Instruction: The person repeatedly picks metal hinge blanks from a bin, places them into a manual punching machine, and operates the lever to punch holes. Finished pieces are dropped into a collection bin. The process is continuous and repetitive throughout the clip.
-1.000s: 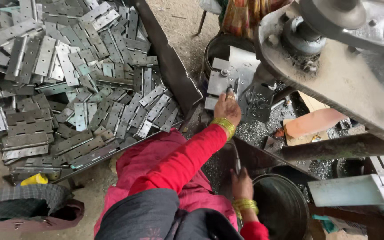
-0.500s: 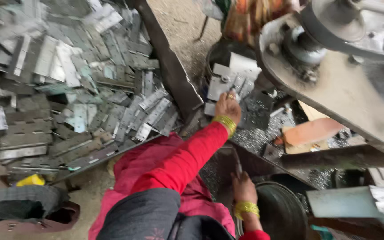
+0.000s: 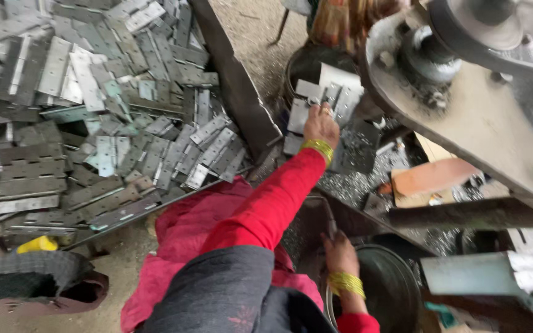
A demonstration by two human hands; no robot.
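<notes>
Your left hand on the hinge plates beside the press

Your left hand [image 3: 321,125] reaches farthest, fingers closed on 1 flat hinge plate [image 3: 300,114] atop the small stack [image 3: 340,92] just beyond it; the plate's long axis runs away from you. Your right hand [image 3: 340,251] stays nearer your body, gripping a thin metal rod [image 3: 329,217] beside the dark bucket [image 3: 390,290].

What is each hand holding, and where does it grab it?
The left hand grips flat metal plates by their lower edges. The right hand rests at a dark round container's rim; what it holds cannot be told.
</notes>
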